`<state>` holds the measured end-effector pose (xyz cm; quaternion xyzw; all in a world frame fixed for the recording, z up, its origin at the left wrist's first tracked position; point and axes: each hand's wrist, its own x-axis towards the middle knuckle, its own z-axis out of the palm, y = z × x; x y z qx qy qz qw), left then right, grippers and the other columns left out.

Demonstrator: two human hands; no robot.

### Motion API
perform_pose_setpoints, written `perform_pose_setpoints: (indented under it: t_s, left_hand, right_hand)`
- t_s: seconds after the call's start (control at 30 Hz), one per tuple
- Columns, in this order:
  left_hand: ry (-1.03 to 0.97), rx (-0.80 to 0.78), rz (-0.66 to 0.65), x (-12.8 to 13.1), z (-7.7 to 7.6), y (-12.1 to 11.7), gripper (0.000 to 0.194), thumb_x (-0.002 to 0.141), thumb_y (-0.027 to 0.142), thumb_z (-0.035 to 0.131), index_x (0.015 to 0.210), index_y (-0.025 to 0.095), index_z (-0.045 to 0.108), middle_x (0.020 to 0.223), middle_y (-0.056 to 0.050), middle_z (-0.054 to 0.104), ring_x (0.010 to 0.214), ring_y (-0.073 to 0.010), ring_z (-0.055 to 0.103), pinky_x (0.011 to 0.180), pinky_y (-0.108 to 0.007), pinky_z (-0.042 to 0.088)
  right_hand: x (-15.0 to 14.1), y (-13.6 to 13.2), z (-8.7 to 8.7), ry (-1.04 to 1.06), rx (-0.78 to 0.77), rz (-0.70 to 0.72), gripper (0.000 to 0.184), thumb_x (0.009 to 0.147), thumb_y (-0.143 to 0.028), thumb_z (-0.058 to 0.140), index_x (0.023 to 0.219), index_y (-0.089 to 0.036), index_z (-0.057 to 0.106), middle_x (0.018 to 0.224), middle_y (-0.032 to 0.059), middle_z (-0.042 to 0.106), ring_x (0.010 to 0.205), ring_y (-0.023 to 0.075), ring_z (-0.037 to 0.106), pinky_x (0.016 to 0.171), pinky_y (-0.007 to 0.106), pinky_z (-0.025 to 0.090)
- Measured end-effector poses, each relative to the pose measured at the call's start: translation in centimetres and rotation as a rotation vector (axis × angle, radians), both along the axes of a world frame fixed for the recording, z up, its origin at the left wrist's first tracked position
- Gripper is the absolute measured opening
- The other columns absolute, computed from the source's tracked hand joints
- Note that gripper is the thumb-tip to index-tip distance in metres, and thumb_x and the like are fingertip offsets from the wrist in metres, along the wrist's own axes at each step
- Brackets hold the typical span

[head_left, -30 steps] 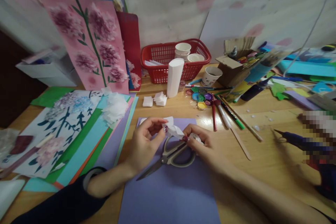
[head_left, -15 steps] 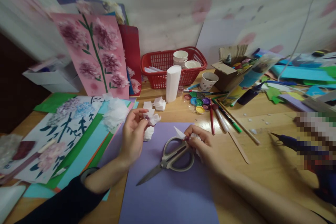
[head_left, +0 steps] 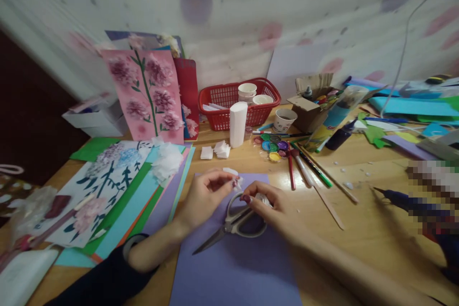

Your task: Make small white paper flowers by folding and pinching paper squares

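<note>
Purple sheet (head_left: 236, 277) lay beneath both hands. Scissors (head_left: 228, 227) rested on it, handles just under the right hand's fingers; contact could not be told. Left hand (head_left: 208, 198) pinched, thumb to fingers; right hand (head_left: 271, 206) curled. Stacked white squares (head_left: 222, 149) sat beyond the left hand. Wad of white paper (head_left: 263, 199) was held in the right hand's fingers. Smallest: white paper piece (head_left: 238, 183), at the left fingertips. From where I stood, a light pinch seemed best, lest thin paper tear; the wad wanted a loose hold, uncrushed, clear of the handles.
</note>
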<state>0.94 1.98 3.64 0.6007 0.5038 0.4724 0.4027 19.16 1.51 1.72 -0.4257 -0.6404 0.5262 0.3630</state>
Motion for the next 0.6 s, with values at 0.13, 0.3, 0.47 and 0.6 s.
perform_pose_setpoints:
  t_s: [0.13, 0.3, 0.47, 0.6]
  left_hand:
    - [0.195, 0.052, 0.072, -6.1, 2.5, 3.5, 0.013, 0.071, 0.024, 0.069, 0.081, 0.020, 0.076, 0.090, -0.008, 0.077, 0.081, -0.0210, 0.071, 0.075, -0.031, 0.055]
    - [0.535, -0.028, 0.243, -13.8, 3.6, 6.4, 0.014, 0.060, 0.016, 0.076, 0.073, 0.018, 0.076, 0.070, -0.007, 0.074, 0.066, -0.0245, 0.067, 0.063, -0.032, 0.052]
    - [0.641, 0.218, 0.480, -11.2, 3.1, 5.1, 0.017, 0.077, 0.017, 0.063, 0.091, 0.019, 0.072, 0.100, -0.007, 0.069, 0.124, -0.0355, 0.048, 0.100, -0.045, 0.037]
    - [0.669, 0.466, 0.112, -3.6, 2.0, 1.8, 0.006, 0.083, 0.022, 0.066, 0.087, 0.021, 0.071, 0.090, -0.004, 0.072, 0.095, -0.0245, 0.062, 0.094, -0.042, 0.038]
  right_hand:
    - [-0.3, 0.4, -0.9, 0.280, -0.350, 0.042, 0.022, 0.078, -0.039, 0.063, 0.080, -0.017, 0.061, 0.054, -0.0072, 0.042, 0.045, 0.0072, 0.032, 0.045, 0.020, 0.025]
    - [-0.5, 0.7, -1.1, 0.634, -0.667, 0.099, 0.026, 0.072, -0.039, 0.070, 0.080, -0.017, 0.060, 0.054, -0.0093, 0.033, 0.042, 0.0048, 0.019, 0.040, 0.019, 0.015]
    - [-0.3, 1.1, -1.1, 0.869, -0.834, 0.041, 0.023, 0.074, -0.032, 0.074, 0.083, -0.013, 0.064, 0.061, -0.0051, 0.045, 0.047, 0.0049, 0.038, 0.042, 0.016, 0.029]
    - [-0.2, 1.7, -1.6, 0.973, -0.952, 0.016, 0.026, 0.082, -0.035, 0.069, 0.091, -0.011, 0.065, 0.074, 0.0023, 0.064, 0.059, 0.0096, 0.060, 0.054, 0.020, 0.048]
